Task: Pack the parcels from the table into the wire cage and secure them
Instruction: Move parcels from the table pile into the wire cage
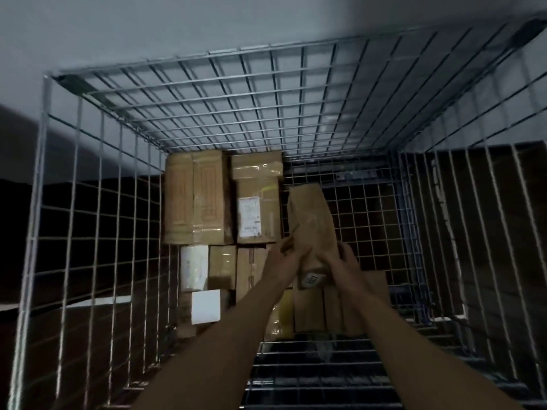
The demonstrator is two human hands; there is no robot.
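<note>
Filling wire cage (pixel 97 202), dim grey wall (pixel 177 22) behind

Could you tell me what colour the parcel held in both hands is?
Brown parcel, seen in the head view.

Inside the wire cage (pixel 97 220), two tall parcels stand side by side against the far wall: one (pixel 195 196) on the left, the labelled one (pixel 257 202) touching it on the right. Nearer the camera, smaller parcels (pixel 204 279) fill the left half of the floor. To the right of the labelled parcel, the left hand (pixel 291 258) and right hand (pixel 346 261) grip a long parcel (pixel 310 223) from either side, above more parcels (pixel 313 309) lying below it.
</note>
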